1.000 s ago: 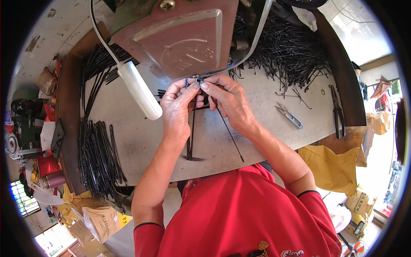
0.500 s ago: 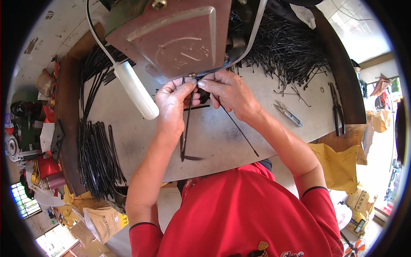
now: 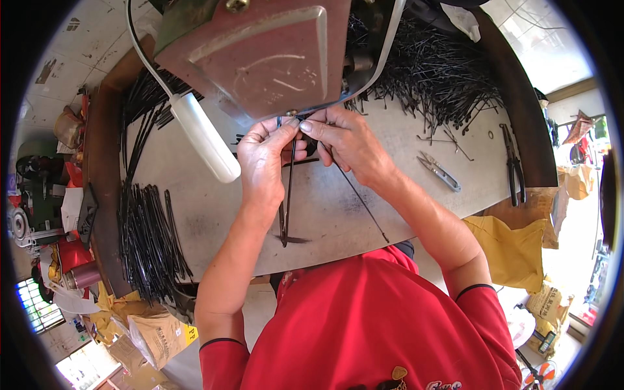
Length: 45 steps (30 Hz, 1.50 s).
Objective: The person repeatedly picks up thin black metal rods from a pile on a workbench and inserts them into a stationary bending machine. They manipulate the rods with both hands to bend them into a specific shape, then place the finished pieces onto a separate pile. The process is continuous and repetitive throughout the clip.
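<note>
Beneath the front edge of a machine head [image 3: 266,65], my two hands meet with thumbs almost touching. My left hand [image 3: 265,146] pinches a narrow black strap [image 3: 290,188], doubled over so that its fold hangs towards me near the table's front edge. Between the fingers of my right hand [image 3: 351,142] is a thin black cord [image 3: 361,203], which slants down to the right with its tip near the edge. The ends of both are hidden by my fingertips, so I cannot tell whether they are joined there.
A white tube lamp [image 3: 205,138] hangs left of my hands. Bundled black straps [image 3: 148,240] lie on the left, with a large tangled heap of thin black cords [image 3: 429,71] at the back right. Small snips [image 3: 439,171] and long pliers [image 3: 512,166] rest on the right.
The strap's folded end has swung slightly right, and its two lengths are spread a little more. The cord's lower tip has shifted slightly down and left. Both hands keep their pinch.
</note>
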Available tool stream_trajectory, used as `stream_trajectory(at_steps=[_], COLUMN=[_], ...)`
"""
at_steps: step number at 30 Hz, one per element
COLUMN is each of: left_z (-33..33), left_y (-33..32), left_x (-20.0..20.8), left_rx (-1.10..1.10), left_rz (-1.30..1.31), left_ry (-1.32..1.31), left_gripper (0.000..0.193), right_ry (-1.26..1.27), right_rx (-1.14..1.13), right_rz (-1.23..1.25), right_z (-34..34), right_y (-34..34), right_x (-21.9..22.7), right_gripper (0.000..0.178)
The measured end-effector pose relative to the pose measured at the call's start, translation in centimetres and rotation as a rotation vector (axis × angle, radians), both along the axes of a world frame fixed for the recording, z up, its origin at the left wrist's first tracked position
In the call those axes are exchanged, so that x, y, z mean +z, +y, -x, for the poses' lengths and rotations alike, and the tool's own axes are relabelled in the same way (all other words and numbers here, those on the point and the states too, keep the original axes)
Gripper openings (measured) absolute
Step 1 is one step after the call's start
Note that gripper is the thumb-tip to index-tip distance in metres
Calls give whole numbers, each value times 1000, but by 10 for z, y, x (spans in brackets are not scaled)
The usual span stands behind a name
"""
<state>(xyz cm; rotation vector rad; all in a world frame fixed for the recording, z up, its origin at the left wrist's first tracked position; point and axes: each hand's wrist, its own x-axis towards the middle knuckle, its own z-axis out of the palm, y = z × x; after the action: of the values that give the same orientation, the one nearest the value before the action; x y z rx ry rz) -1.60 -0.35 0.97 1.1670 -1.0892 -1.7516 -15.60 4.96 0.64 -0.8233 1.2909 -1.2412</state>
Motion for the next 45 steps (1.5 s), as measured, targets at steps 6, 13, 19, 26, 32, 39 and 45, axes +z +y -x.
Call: stream_trajectory(at_steps=[6, 13, 19, 26, 32, 39, 45], left_z=[-4, -4, -1, 1, 5, 7, 4], left_y=[13, 28, 22, 23, 20, 19, 6], left_x=[-9, -10, -13, -9, -7, -14, 2], left_rx=[19, -64, -106, -70, -17, 34, -87], left_rz=[25, 24, 40, 46, 111, 74, 67], left_ry=[87, 153, 167, 219, 241, 252, 83], left_gripper=[15, 24, 25, 24, 22, 22, 24], right_ry=[116, -148, -156, -77, -103, -201, -38], right_rx=[70, -19, -7, 31, 49, -7, 118], right_rz=[-106, -39, -22, -15, -39, -32, -67], right_z=[4, -2, -4, -1, 4, -4, 9], right_y=[11, 35, 35, 34, 21, 19, 7], right_x=[20, 3, 0, 8, 11, -1, 14], right_gripper=[27, 26, 22, 20, 19, 18, 14])
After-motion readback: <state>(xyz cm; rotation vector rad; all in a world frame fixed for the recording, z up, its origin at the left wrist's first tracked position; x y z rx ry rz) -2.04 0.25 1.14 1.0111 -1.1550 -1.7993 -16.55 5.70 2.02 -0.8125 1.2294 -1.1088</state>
